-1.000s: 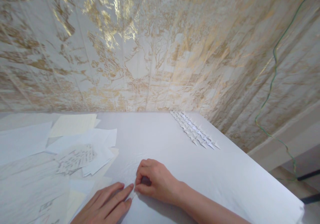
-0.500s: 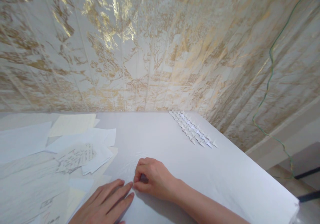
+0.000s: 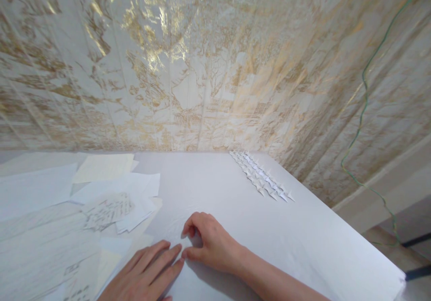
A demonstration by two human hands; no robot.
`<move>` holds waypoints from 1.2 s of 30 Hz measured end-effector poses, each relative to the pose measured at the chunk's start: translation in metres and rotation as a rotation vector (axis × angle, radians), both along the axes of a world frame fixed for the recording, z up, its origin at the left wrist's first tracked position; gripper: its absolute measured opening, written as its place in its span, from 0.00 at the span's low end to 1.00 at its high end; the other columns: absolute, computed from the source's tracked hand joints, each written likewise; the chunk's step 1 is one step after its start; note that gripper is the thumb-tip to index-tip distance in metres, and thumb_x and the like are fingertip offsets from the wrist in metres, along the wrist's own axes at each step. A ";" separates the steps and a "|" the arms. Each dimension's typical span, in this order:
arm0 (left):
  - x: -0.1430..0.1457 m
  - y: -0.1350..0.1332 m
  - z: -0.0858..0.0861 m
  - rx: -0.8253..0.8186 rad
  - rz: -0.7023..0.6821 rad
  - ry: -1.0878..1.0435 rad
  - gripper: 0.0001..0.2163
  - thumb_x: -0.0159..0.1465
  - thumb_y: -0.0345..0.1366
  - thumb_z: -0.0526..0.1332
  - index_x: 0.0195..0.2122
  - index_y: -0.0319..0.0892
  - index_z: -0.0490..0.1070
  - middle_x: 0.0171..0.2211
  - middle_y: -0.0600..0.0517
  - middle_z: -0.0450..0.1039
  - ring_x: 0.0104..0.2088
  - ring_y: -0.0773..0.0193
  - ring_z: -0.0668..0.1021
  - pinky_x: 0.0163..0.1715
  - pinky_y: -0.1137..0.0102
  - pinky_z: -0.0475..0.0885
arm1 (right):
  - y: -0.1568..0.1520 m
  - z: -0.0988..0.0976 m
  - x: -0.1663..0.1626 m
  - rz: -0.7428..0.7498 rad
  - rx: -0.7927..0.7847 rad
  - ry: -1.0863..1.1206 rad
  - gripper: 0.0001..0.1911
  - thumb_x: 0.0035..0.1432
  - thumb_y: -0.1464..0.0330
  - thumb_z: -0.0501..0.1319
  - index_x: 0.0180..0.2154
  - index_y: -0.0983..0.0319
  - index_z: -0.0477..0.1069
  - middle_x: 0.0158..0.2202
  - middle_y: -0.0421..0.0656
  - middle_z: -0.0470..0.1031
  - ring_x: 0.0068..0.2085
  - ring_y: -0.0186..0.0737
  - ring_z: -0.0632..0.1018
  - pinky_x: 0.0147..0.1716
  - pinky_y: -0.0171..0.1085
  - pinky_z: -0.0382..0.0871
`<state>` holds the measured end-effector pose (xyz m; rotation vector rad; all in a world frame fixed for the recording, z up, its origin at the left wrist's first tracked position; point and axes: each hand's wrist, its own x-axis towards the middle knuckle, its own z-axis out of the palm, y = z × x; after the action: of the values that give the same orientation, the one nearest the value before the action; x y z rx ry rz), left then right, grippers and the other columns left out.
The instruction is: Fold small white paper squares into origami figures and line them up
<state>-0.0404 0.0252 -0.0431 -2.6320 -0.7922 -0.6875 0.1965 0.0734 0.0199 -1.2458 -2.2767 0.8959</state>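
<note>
My left hand (image 3: 144,272) lies on the white tabletop (image 3: 208,180) near the front, its fingers stretched out and pointing right. Just to its right is my right hand (image 3: 210,242), with curled fingers and a gap between the index fingertip and the thumb. The right thumb tip rests close against the left fingertips. Nothing can be made out between the right fingers; a small white thing under the fingertips would be hard to tell from the white surface. At the back right of the table, several small folded white paper pieces (image 3: 261,175) with pointed ends lie in slanting rows.
Loose papers overlap on the left, among them a cream sheet (image 3: 104,167), a handwritten scrap (image 3: 109,209) and lined sheets (image 3: 40,242). A gold-patterned wall covering (image 3: 188,90) rises behind the table. At the right, a green cord (image 3: 365,99) hangs beyond the table's edge.
The right thumb and index finger, pinched together before, have moved apart. Both hands keep nearly the same place, and the view has shifted slightly.
</note>
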 end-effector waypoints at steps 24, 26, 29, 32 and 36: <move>0.000 -0.004 -0.009 0.029 0.041 0.034 0.29 0.61 0.42 0.62 0.65 0.53 0.64 0.64 0.59 0.71 0.56 0.55 0.77 0.53 0.66 0.72 | 0.006 -0.009 0.001 0.129 0.094 0.022 0.08 0.54 0.80 0.67 0.29 0.63 0.75 0.32 0.39 0.72 0.40 0.39 0.73 0.45 0.36 0.63; 0.002 -0.006 -0.005 0.022 0.051 0.017 0.28 0.62 0.42 0.62 0.64 0.53 0.65 0.64 0.59 0.71 0.56 0.55 0.76 0.54 0.65 0.71 | 0.004 -0.007 -0.002 0.112 0.112 -0.020 0.08 0.54 0.80 0.66 0.29 0.63 0.74 0.33 0.40 0.72 0.40 0.39 0.73 0.44 0.37 0.63; 0.004 -0.006 -0.003 0.022 0.056 0.004 0.28 0.60 0.42 0.63 0.63 0.53 0.66 0.62 0.59 0.73 0.56 0.55 0.76 0.54 0.65 0.70 | 0.000 -0.005 -0.005 0.073 0.116 -0.077 0.07 0.55 0.79 0.65 0.30 0.63 0.73 0.35 0.42 0.73 0.41 0.41 0.73 0.44 0.38 0.62; 0.004 -0.004 -0.005 0.026 0.059 0.012 0.28 0.60 0.42 0.63 0.62 0.52 0.67 0.61 0.57 0.74 0.55 0.55 0.77 0.54 0.66 0.70 | -0.002 -0.004 -0.004 0.045 0.104 -0.074 0.07 0.55 0.79 0.64 0.32 0.62 0.73 0.37 0.42 0.73 0.42 0.41 0.73 0.46 0.39 0.62; 0.003 0.001 -0.011 0.104 0.038 0.024 0.24 0.65 0.49 0.60 0.61 0.49 0.69 0.57 0.54 0.79 0.53 0.55 0.78 0.50 0.68 0.72 | -0.003 -0.006 -0.002 0.027 0.049 -0.006 0.12 0.51 0.77 0.69 0.37 0.60 0.73 0.41 0.41 0.74 0.45 0.42 0.73 0.48 0.39 0.62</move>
<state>-0.0376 0.0258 -0.0538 -2.5212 -0.7763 -0.6668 0.1941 0.0704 0.0142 -1.2002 -2.3112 0.8413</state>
